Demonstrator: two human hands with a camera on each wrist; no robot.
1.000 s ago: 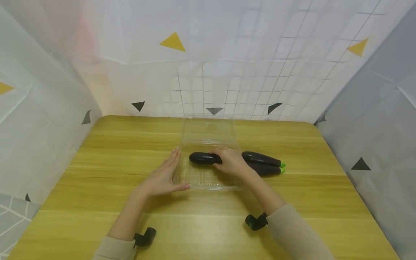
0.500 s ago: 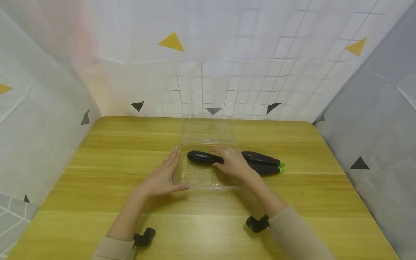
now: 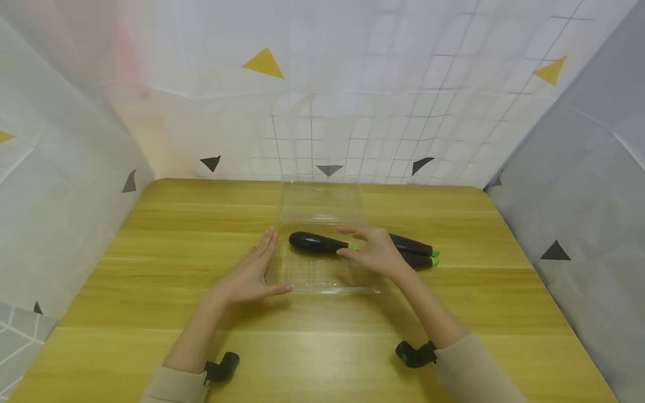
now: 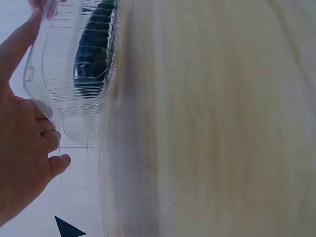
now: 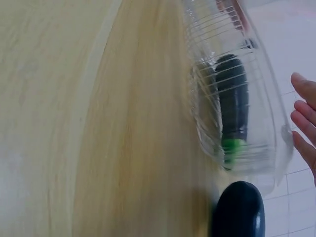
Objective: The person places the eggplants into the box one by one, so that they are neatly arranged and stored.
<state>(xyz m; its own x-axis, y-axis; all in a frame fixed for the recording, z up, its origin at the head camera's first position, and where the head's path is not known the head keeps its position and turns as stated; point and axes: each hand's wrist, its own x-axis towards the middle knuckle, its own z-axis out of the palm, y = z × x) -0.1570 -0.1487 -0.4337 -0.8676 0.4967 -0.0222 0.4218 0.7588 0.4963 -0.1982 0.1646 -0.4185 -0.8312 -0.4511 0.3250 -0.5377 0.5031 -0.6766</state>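
Observation:
A dark eggplant (image 3: 314, 243) lies in the base of a clear plastic clamshell box (image 3: 332, 290), its green stem end to the right. My left hand (image 3: 249, 277) rests against the box's left side, thumb at the front edge and fingers straight. Over the box's right end is my right hand (image 3: 375, 249), thumb and fingers spread around the stem end and apart from it. In the right wrist view the same eggplant (image 5: 232, 98) shows through the box wall, and the right hand (image 5: 307, 113) holds nothing. Two more eggplants (image 3: 415, 261) lie right of the box, partly hidden by that hand.
The box's hinged lid (image 3: 321, 202) lies back toward the rear wall. Pale patterned sheets (image 3: 211, 112) enclose the wooden table (image 3: 176, 235) at the back and both sides. A black wrist camera (image 3: 415, 355) hangs from each wrist.
My right hand has let go of the eggplant and shifted a little to the right, exposing its green stem end. The left hand stays at the box's left side.

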